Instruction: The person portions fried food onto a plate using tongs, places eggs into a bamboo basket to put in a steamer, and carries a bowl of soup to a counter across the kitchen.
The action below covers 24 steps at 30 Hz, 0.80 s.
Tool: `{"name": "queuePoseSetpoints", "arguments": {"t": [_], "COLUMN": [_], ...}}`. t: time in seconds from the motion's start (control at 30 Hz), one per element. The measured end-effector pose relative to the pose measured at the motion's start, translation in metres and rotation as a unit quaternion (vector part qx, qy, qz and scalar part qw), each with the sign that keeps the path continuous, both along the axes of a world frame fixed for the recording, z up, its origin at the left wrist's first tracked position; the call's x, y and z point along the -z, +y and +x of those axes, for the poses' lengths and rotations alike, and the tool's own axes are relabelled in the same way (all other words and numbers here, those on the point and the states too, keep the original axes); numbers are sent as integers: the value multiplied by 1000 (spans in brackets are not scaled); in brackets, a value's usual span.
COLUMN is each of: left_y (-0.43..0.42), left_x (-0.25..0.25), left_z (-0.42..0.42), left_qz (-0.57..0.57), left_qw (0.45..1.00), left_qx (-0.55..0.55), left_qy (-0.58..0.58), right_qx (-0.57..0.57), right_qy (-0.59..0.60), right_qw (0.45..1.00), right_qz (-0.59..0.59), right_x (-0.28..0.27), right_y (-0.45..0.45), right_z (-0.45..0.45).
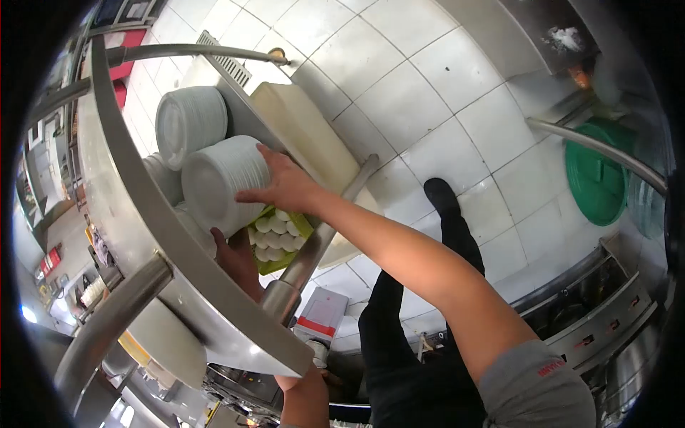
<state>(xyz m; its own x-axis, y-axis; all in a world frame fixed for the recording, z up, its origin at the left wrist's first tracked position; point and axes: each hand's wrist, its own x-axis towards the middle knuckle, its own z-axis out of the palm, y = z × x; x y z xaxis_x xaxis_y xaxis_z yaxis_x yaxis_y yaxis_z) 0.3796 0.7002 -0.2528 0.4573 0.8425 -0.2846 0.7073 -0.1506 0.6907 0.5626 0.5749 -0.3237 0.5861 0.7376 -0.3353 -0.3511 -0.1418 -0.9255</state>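
A thick stack of white plates point(221, 182) lies on its side on a metal shelf under the counter. My right hand point(285, 182) is against the upper side of this stack, thumb and fingers spread around its edge. My left hand point(239, 260) is at the stack's lower end, its fingers partly hidden by the plates and the counter edge. Another white stack point(193, 125) stands just behind, with more plates beside it. Close to my left hand is a green tray of white eggs point(275, 235).
The metal counter edge point(153, 214) and a steel leg point(314, 253) cross in front of my arms. A pale plastic container point(307, 132) is beyond the shelf. White floor tiles point(399, 93) lie around my legs. At the right are a green basin point(596, 171) and a metal rail point(599, 146).
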Motion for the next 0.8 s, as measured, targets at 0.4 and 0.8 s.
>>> {"name": "queuePoseSetpoints", "arguments": {"t": [0.4,0.8], "left_y": [44,68], "left_x": [33,40], "left_z": [-5,-14], "left_qz": [-106,-76], "left_qw": [985,992], "left_qx": [-28,-42], "left_qy": [-134,-94], "right_qx": [8,11], "right_qy": [-64,-86], "right_qw": [998,996], "right_qz": [-24,-37], "right_x": [-1,3], "right_y": [23,39], "right_z": [-22,-18]}}
